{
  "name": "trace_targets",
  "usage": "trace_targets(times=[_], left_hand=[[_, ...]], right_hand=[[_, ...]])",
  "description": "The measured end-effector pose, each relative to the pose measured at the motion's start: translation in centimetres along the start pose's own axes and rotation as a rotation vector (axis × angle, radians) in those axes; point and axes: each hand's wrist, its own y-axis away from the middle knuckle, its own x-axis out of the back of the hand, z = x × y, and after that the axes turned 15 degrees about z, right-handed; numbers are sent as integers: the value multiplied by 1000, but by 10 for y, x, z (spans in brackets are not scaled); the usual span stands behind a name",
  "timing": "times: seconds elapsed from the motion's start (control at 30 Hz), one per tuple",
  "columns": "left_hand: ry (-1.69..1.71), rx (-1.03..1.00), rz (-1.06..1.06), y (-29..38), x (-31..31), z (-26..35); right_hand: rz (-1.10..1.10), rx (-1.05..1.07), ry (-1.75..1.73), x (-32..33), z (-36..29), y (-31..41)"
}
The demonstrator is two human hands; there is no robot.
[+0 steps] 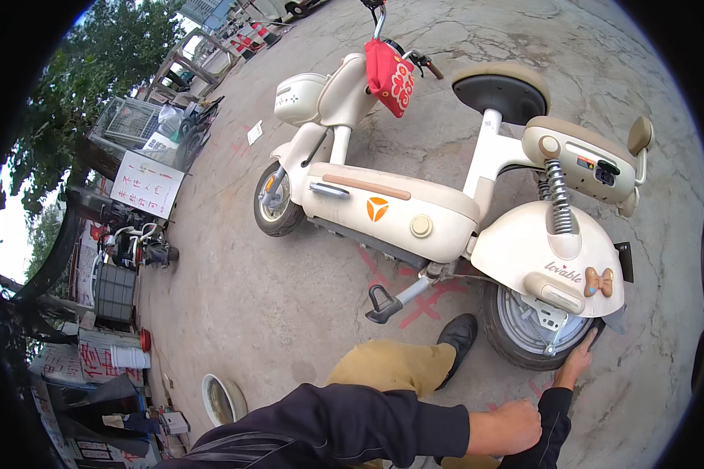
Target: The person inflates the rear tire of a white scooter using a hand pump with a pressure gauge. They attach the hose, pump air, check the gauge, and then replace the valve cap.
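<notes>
A cream electric scooter (390,205) stands on its side stand (413,291) across the middle of the view. My right hand (578,360) is at the lower right edge of the black rear tyre (519,359), with a finger along the rubber and the other fingers partly hidden behind it. My left hand (507,427) is curled into a fist beside my right forearm, with nothing visible in it. Above the tyre, the rear fender (548,252) carries a brown bow ornament (598,282). A red patterned cloth bag (389,76) hangs at the handlebar.
A white bucket (224,400) stands on the concrete at the lower left. Handwritten signboards (148,184), a grey crate (115,291) and assorted clutter line the left side. Traffic cones (264,34) stand at the top. My black shoe (459,346) is left of the rear wheel.
</notes>
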Motion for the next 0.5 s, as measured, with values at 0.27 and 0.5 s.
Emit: trace_targets(times=[0.27, 0.5], left_hand=[[-45, -131, 132, 22, 7, -7], [-13, -29, 28, 14, 15, -2]], right_hand=[[18, 145, 64, -13, 24, -37], [70, 173, -12, -10, 12, -21]])
